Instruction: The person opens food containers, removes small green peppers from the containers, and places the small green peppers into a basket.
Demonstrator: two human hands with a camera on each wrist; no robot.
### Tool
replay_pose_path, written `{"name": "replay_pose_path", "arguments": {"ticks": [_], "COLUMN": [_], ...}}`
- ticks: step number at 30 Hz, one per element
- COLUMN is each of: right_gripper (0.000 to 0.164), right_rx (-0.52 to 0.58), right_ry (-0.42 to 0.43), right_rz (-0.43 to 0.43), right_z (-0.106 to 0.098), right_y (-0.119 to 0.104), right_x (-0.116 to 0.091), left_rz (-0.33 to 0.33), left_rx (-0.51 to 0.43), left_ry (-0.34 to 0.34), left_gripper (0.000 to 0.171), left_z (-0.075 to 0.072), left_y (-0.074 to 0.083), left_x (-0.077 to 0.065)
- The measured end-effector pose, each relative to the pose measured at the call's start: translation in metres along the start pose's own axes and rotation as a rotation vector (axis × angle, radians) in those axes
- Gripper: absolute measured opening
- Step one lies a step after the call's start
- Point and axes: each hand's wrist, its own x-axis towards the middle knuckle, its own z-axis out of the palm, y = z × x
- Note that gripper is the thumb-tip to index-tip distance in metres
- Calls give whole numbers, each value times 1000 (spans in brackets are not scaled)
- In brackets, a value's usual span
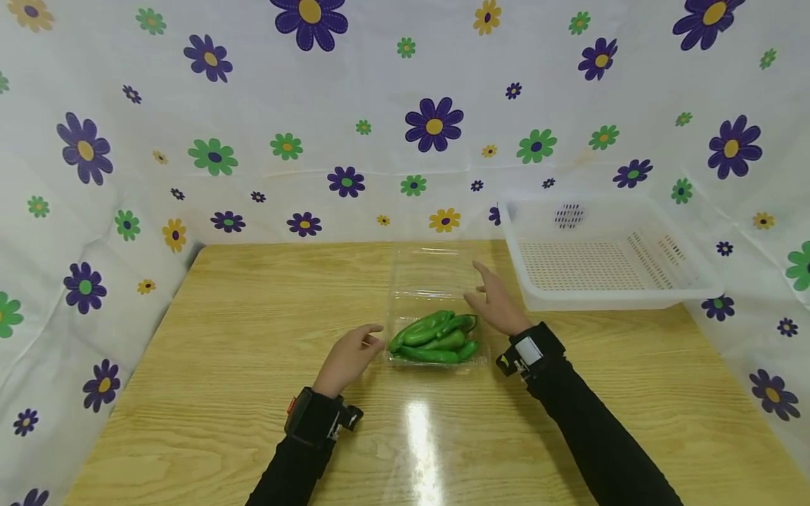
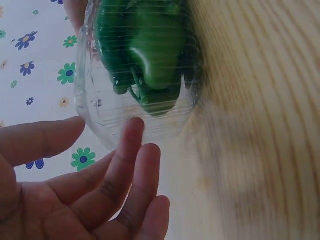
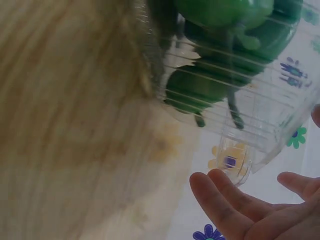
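A clear plastic clamshell box (image 1: 410, 306) sits on the table with its lid (image 1: 432, 270) folded back toward the wall. Several long green peppers (image 1: 436, 337) lie together in its front tray. Beside the tray's left wall is my left hand (image 1: 348, 360), its fingers loosely extended. In the left wrist view, those fingers (image 2: 134, 145) are close to the box's ribbed side; contact is hard to tell. On the right, my right hand (image 1: 498, 303) reaches along the box near the hinge, thumb and fingers apart. The right wrist view shows its fingers (image 3: 220, 202) spread beside the clear plastic, gripping nothing.
A white plastic basket (image 1: 623, 294) with a slotted bottom stands at the back right of the wooden table (image 1: 266, 302). Behind and at both sides hangs a white cloth (image 1: 380, 84) printed with flowers.
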Motion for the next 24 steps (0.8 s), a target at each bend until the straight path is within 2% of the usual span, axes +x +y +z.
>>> {"name": "replay_pose_path", "arguments": {"ticks": [5,9,17,20,24], "right_gripper": [64,64,66,66,56], "right_rx": [49,69,-50,-124,-318], "right_ry": [-59,-110,-145,-116,15], "right_rz": [1,-36,-72,-114,-308], "right_z": [1,4,6,5,6], "right_y": [5,6,1,-2,-7], "right_x": [-10,-19,-37,-43,-46], "left_rz": [20,32,20,14,28], "left_rx": [-12,-16,-17,7,64], "left_ry": [-10,-43,-71,-71,-11], "left_gripper": [39,43,43,43,42], "left_z": [-1,-3,-7,-8,-10], "left_y": [2,2,-4,-6,-6], "left_x": [-5,-11,-23,-26,-24]}}
